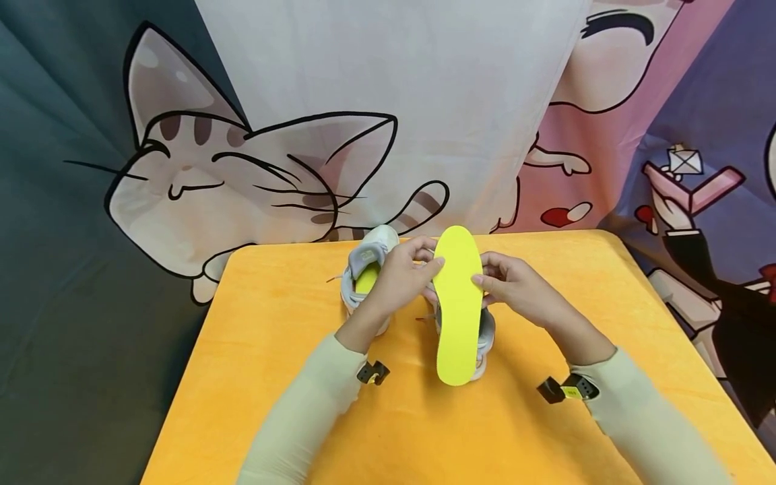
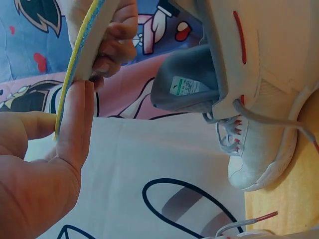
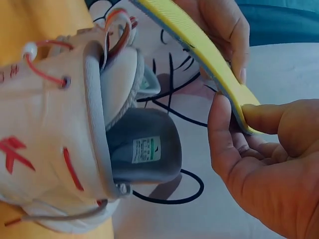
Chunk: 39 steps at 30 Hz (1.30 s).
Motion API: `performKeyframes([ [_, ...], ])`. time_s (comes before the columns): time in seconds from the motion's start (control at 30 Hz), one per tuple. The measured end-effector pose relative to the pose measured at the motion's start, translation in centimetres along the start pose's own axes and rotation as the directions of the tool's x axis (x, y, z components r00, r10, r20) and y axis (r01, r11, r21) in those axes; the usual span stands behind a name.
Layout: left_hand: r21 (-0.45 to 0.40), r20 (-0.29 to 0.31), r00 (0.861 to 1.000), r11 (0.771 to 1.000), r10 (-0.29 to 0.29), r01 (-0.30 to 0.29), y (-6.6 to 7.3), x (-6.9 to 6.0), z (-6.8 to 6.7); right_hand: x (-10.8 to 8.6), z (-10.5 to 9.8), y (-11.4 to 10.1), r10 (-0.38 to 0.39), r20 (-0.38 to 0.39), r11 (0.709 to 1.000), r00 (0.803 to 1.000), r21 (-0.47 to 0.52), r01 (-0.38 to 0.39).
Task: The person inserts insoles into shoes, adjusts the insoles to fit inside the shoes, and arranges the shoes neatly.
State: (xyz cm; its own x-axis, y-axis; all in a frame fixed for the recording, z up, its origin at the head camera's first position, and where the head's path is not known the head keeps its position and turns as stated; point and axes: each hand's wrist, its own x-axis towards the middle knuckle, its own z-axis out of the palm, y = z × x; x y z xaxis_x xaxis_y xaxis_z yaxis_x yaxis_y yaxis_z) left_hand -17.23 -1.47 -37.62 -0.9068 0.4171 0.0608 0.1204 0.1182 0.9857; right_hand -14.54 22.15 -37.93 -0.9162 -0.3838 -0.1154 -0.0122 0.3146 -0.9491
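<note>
A yellow insole (image 1: 459,316) is held upright between both hands, above a white and grey shoe (image 1: 486,337). The left hand (image 1: 403,275) pinches its left edge near the wide upper end, thumb on the yellow face. On the opposite edge, the right hand (image 1: 515,286) pinches it the same way. Seen edge-on in the left wrist view, the insole (image 2: 75,62) has a blue-grey underside, with the left hand's fingers (image 2: 75,119) behind it. The right wrist view shows the right hand (image 3: 279,149) gripping the insole's end (image 3: 239,94) beside the shoe's grey tongue (image 3: 149,144).
A second shoe (image 1: 382,237) stands to the left on the yellow table (image 1: 273,377), with a yellow insole (image 1: 366,278) inside it. Its lace sticks out to the left. Behind the table hangs a cloth (image 1: 394,60) printed with cartoon figures.
</note>
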Motion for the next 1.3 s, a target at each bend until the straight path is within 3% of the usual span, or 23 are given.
performKeyframes([
  [0.13,-0.044,-0.021,1.0,0.999,-0.02,0.019,-0.3,-0.2,0.2,0.3,0.2,-0.5,0.014,-0.017,0.995,1.0,-0.102,-0.016],
  [0.27,-0.082,-0.055,0.998,0.996,-0.029,0.024,-0.3,-0.4,0.5,0.4,0.7,-1.6,0.003,-0.039,0.972,0.999,-0.235,-0.012],
  [0.43,-0.089,-0.09,0.996,0.996,-0.023,0.015,-0.2,-0.6,1.1,0.7,1.6,-2.9,-0.044,-0.068,0.902,0.997,-0.431,0.011],
  [0.57,-0.084,-0.112,0.993,0.996,-0.025,0.015,0.0,-1.0,1.6,1.2,2.0,-3.5,-0.074,-0.059,0.849,0.996,-0.528,0.031],
  [1.0,-0.087,-0.111,0.993,0.995,0.032,-0.042,0.3,-1.5,2.5,1.9,2.2,-4.0,-0.107,-0.009,0.743,0.994,-0.665,0.074],
  [1.13,-0.065,-0.097,0.994,0.996,0.047,-0.053,0.2,-1.6,2.3,2.0,1.9,-3.9,-0.12,-0.007,0.725,0.993,-0.684,0.083],
  [1.3,-0.118,-0.096,0.994,0.991,0.046,-0.057,0.2,-1.7,1.5,1.7,1.0,-3.8,-0.099,-0.014,0.714,0.995,-0.697,0.062],
])
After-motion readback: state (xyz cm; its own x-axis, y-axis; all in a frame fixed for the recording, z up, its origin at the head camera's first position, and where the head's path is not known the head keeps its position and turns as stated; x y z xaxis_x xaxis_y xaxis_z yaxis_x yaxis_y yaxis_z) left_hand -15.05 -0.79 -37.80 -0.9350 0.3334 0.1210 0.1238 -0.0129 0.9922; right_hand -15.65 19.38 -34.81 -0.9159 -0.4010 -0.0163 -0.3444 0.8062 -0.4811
